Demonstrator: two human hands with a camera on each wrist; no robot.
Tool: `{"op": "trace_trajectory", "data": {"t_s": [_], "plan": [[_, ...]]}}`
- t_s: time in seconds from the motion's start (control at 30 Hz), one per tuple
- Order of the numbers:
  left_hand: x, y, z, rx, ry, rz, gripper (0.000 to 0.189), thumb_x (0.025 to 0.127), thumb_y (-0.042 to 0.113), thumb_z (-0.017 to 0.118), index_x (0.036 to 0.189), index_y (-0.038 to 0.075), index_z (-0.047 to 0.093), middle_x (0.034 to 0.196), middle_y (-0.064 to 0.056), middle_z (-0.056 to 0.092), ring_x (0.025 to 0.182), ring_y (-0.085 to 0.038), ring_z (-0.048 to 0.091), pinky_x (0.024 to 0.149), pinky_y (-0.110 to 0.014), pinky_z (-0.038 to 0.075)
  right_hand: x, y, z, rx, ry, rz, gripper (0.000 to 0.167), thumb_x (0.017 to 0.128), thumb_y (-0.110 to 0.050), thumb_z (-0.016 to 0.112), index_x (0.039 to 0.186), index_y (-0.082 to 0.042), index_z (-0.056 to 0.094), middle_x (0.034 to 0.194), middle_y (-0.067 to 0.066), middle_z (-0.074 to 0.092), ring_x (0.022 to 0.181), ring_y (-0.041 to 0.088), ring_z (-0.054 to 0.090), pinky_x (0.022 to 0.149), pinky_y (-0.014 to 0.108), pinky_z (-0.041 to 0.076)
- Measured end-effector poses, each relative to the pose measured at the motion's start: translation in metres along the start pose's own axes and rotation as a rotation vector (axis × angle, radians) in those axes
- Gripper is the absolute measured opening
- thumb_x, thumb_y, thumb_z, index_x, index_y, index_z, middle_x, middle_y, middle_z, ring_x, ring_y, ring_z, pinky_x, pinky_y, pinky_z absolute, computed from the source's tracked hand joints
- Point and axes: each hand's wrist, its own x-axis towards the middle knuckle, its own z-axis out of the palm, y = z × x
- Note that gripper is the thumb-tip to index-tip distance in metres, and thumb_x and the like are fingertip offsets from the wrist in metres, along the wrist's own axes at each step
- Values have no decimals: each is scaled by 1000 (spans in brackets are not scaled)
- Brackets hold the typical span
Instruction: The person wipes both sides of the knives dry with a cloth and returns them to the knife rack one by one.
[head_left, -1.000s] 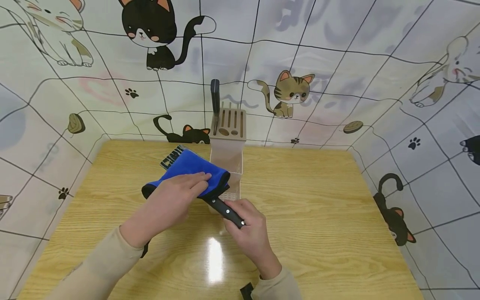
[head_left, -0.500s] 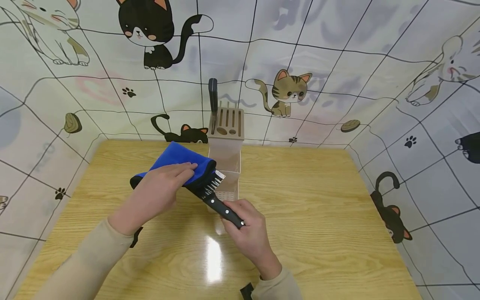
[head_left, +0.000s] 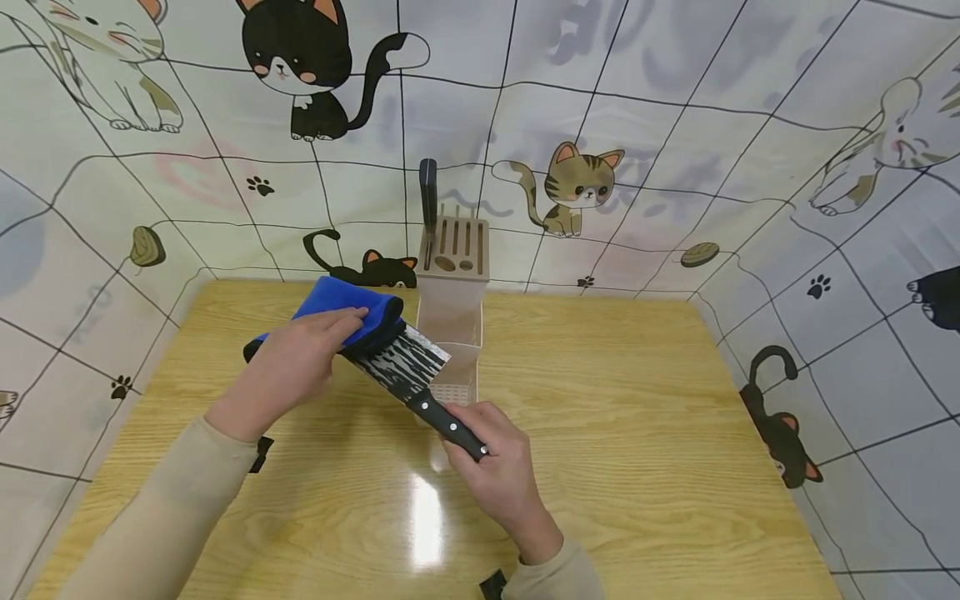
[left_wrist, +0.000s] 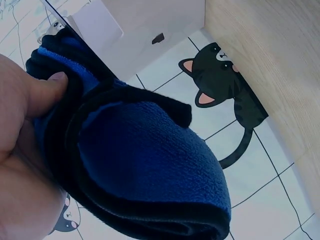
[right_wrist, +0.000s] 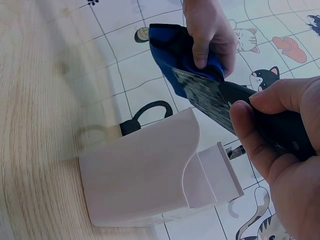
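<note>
My right hand [head_left: 495, 458] grips the black riveted handle of a cleaver [head_left: 405, 358], its wide blade mottled black and silver and pointing up to the left. A blue cloth [head_left: 341, 304] with black edging is folded over the far part of the blade and hides it. My left hand [head_left: 296, 354] holds this cloth, fingers on top; in the left wrist view the thumb [left_wrist: 52, 92] presses it from the other side. The right wrist view shows the cleaver blade [right_wrist: 205, 97] running into the cloth [right_wrist: 170, 47]. Both hands are above the table.
Behind the blade a pale knife holder [head_left: 453, 292] stands near the table's back edge, with slots on top. One black-handled knife [head_left: 428, 196] stands in its left slot. The wooden table [head_left: 637, 433] meets cat-patterned walls [head_left: 675, 167] at the back and sides.
My left hand and the cloth have slid up and left along the blade, away from the handle. More of the mottled blade shows near the handle. My right hand has barely moved.
</note>
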Motion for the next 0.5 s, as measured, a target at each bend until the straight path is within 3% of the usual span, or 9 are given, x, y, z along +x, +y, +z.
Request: {"op": "trace_trajectory", "data": {"t_s": [0.23, 0.5], "plan": [[0, 8, -1, -18, 27, 35, 64, 68, -28, 59, 126, -4, 67, 129, -18, 71, 114, -35, 69, 85, -50, 61, 0, 0, 1, 18, 10, 5, 33, 81, 6, 75, 113, -3, 77, 96, 8, 72, 76, 14, 64, 61, 17, 52], [-2, 34, 3, 17, 20, 117, 60, 66, -28, 69, 121, -5, 70, 130, -17, 70, 119, -34, 68, 98, -47, 58, 1, 0, 2, 20, 17, 27, 30, 81, 5, 77, 110, -3, 78, 95, 8, 72, 75, 12, 63, 59, 16, 52]]}}
